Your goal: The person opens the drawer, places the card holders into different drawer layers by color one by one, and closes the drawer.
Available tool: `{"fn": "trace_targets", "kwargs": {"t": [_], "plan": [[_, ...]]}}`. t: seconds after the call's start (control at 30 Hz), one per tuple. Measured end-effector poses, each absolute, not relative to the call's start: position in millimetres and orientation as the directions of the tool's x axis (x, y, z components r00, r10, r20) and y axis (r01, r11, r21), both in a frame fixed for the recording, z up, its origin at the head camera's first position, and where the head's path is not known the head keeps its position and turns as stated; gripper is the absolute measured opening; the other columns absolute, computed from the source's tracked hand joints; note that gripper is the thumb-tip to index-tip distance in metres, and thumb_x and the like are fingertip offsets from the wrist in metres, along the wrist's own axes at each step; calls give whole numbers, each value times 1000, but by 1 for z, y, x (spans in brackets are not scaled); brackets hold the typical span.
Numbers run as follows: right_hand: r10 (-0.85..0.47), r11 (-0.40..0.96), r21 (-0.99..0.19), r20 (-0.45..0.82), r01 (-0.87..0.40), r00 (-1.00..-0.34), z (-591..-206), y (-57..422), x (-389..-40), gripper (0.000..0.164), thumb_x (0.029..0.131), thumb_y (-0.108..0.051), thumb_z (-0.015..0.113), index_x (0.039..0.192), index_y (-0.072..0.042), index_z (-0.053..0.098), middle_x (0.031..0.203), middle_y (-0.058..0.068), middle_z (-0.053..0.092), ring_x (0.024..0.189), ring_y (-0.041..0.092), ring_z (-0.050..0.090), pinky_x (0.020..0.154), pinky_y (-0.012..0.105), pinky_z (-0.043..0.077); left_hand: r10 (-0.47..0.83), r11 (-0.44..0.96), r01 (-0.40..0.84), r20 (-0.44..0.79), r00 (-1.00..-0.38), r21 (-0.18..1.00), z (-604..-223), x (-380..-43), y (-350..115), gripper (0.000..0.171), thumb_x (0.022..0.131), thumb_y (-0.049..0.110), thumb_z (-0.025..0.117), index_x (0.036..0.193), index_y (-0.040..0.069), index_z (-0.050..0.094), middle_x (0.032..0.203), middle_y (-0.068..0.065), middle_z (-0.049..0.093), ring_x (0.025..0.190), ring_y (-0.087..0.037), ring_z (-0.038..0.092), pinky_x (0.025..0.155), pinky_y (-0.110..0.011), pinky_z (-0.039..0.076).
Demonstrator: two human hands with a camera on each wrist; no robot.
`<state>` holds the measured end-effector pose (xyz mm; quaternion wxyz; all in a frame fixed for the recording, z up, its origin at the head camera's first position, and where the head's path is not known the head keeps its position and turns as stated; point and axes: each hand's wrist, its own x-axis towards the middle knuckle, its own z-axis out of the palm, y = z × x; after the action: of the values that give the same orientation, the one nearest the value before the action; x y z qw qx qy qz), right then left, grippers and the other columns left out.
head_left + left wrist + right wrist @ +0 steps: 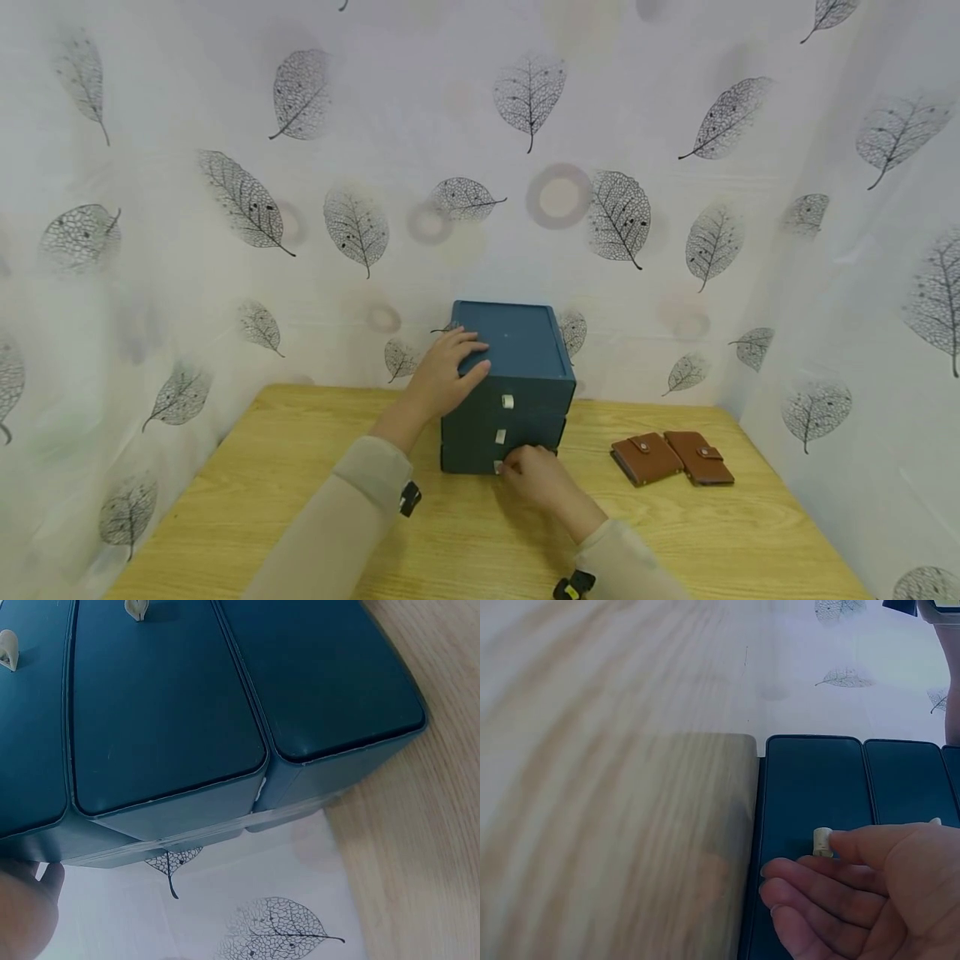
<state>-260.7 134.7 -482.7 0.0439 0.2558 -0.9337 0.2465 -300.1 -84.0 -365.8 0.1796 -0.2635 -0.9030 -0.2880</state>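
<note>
A dark blue three-drawer box [517,337] stands on the table, each drawer front bearing a small cream pull tab. My left hand [442,375] rests on the box's top left edge with its fingers spread flat over the top. At the lowest drawer [817,780], my right hand [536,475] pinches the pull tab [823,841] between thumb and fingers. All three drawers sit flush in the box. In the left wrist view, part of the left hand [26,907] shows at the box's side, while its fingertips are mostly hidden.
Two brown leather wallets [647,458] with snap straps lie side by side on the wooden table [300,467], right of the box. Behind the table hangs a pale leaf-patterned curtain [450,108], close to the back of the box.
</note>
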Motion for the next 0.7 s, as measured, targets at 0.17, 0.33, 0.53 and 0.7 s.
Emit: {"fn": "trace_targets", "kwargs": {"t": [0.17, 0.33, 0.53, 0.7], "plan": [[-449, 747, -437, 223, -501, -865, -485, 134, -261, 23, 95, -24, 69, 76, -14, 76, 68, -8, 67, 58, 6, 57, 57, 29, 50, 370, 696, 576, 473, -799, 429, -366, -300, -84, 47, 103, 43, 50, 139, 15, 60, 153, -8, 45, 150, -28, 25, 120, -52, 22], [-443, 741, -458, 215, -491, -870, -486, 134, -262, 27, 96, -24, 68, 70, -16, 72, 59, -10, 59, 51, 4, 48, 51, 26, 44, 368, 694, 579, 481, -796, 428, -365, -300, -83, 46, 103, 42, 51, 139, 15, 60, 153, -9, 45, 150, -29, 25, 120, -53, 22], [-439, 734, -478, 209, -483, -874, -486, 134, -261, 37, 97, -24, 66, 61, -18, 62, 51, -11, 45, 45, 4, 38, 46, 24, 35, 369, 693, 579, 479, -797, 429, -366, -299, -83, 46, 103, 43, 51, 139, 15, 60, 153, -8, 45, 150, -29, 25, 120, -53, 22], [-433, 736, -477, 213, -480, -876, -487, 134, -261, 39, 96, -24, 67, 59, -19, 58, 50, -12, 35, 44, 4, 33, 46, 22, 30, 369, 695, 579, 479, -797, 427, -366, -299, -84, 46, 103, 42, 51, 139, 15, 60, 153, -8, 45, 150, -29, 25, 120, -53, 22]]}}
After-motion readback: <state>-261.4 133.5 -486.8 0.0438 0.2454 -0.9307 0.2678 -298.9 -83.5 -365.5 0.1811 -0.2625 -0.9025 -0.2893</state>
